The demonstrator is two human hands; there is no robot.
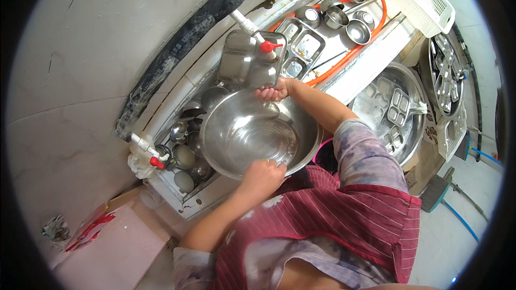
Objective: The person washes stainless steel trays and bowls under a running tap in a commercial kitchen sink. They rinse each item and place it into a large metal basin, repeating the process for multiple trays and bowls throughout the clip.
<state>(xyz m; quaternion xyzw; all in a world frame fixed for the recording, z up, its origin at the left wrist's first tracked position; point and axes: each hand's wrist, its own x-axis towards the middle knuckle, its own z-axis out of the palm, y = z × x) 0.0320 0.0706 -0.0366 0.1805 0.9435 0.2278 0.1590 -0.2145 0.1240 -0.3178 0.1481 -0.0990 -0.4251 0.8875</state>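
A large stainless steel basin (225,141) rests on the sink edge before me. My left hand (264,179) grips its near rim. Above the basin's far rim, my right hand (275,90) holds a stainless compartment tray (242,58) by its lower edge, the tray tilted up. A white pipe tap with a red handle (268,46) stands in front of the tray. The right thumb is hidden. Steel bowls (185,157) are heaped in the sink, left of the basin and partly beneath it.
Another compartment tray (310,44), steel bowls (358,32) and an orange hose (342,62) lie in the far sink section. Right are a wide basin (415,141) with trays, a piled tray tub (445,72) and a white plastic basket (423,4). A second red-handled tap (156,162) is left.
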